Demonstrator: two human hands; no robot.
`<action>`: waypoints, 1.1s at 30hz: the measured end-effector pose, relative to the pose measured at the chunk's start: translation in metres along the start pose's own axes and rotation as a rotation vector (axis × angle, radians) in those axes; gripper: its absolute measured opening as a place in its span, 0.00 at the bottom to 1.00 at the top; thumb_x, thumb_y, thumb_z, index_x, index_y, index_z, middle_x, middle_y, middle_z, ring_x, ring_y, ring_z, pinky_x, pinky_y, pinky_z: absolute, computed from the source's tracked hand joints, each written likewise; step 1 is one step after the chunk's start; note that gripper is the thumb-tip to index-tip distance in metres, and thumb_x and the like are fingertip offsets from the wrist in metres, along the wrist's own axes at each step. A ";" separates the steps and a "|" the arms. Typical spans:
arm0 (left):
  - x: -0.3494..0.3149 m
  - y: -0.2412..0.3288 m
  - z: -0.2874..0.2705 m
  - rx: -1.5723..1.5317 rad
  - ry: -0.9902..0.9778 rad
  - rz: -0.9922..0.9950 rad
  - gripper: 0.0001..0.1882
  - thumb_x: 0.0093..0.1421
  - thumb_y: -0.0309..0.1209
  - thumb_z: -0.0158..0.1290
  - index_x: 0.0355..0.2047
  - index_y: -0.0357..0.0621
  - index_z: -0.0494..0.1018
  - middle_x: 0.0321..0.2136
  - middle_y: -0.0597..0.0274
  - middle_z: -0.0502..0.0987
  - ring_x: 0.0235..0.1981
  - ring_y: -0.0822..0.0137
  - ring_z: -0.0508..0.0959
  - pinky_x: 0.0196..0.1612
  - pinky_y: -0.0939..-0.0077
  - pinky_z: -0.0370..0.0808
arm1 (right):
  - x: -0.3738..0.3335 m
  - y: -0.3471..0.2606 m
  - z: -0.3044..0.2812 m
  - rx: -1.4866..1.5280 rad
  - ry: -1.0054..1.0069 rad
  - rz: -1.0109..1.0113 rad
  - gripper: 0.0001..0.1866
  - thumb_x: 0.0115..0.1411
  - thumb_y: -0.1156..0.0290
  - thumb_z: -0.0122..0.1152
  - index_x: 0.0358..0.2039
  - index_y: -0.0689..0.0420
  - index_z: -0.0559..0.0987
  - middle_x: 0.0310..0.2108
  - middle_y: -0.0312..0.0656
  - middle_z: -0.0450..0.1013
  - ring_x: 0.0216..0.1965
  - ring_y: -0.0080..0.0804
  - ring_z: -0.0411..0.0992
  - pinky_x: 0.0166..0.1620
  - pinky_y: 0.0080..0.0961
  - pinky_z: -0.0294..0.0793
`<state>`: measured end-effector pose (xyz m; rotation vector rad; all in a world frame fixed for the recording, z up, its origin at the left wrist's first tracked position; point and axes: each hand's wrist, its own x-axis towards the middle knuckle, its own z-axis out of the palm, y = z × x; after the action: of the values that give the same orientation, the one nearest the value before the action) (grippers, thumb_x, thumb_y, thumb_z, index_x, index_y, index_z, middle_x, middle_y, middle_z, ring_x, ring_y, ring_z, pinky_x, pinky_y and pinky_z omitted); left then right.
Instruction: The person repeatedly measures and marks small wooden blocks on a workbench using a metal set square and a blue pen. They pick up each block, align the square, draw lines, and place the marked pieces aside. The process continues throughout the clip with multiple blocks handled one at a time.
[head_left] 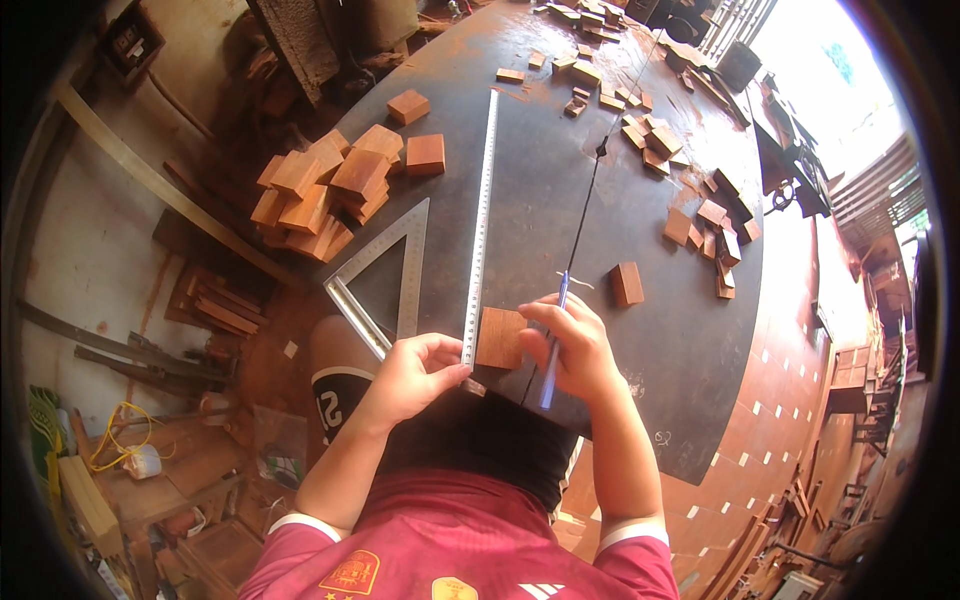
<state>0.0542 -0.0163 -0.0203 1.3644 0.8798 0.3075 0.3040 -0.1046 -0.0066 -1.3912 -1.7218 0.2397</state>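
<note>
My left hand (418,377) pinches the near end of a long steel ruler (482,220), which runs away from me across the dark tabletop. Right beside the ruler lies a squarish reddish-brown wood block (498,338). My right hand (575,345) grips a blue pen (549,382), and its fingertips are at the block's right side. To the left of the ruler rests a metal triangle square (413,262). Another single wood block (627,284) lies a little beyond my right hand.
A heap of wood blocks (325,190) sits on the table's left edge. Smaller offcuts (655,140) are scattered at the far and right side. A dark slot (583,215) runs lengthwise through the dark table (660,370). Tiled floor (745,430) shows on the right.
</note>
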 end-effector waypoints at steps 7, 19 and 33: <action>0.002 0.004 0.002 0.045 0.016 0.020 0.16 0.61 0.29 0.65 0.47 0.34 0.80 0.35 0.59 0.83 0.35 0.73 0.82 0.41 0.77 0.80 | -0.001 -0.014 0.008 0.577 0.079 0.356 0.20 0.72 0.57 0.52 0.50 0.62 0.76 0.24 0.39 0.72 0.25 0.28 0.70 0.32 0.30 0.71; 0.004 -0.001 0.003 0.018 0.008 0.052 0.14 0.62 0.28 0.65 0.46 0.35 0.80 0.33 0.61 0.83 0.32 0.75 0.81 0.38 0.78 0.79 | 0.004 -0.024 0.024 0.544 -0.125 0.431 0.04 0.58 0.81 0.60 0.34 0.62 0.76 0.23 0.38 0.76 0.25 0.18 0.73 0.29 0.20 0.75; 0.001 0.007 0.008 0.085 0.026 0.085 0.12 0.63 0.26 0.64 0.46 0.37 0.80 0.32 0.70 0.80 0.28 0.85 0.74 0.33 0.89 0.72 | 0.005 -0.020 0.033 0.454 -0.141 0.434 0.10 0.51 0.77 0.69 0.22 0.62 0.74 0.19 0.41 0.73 0.22 0.19 0.73 0.25 0.23 0.72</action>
<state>0.0622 -0.0198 -0.0148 1.4821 0.8659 0.3565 0.2664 -0.0955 -0.0117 -1.4041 -1.3387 0.9278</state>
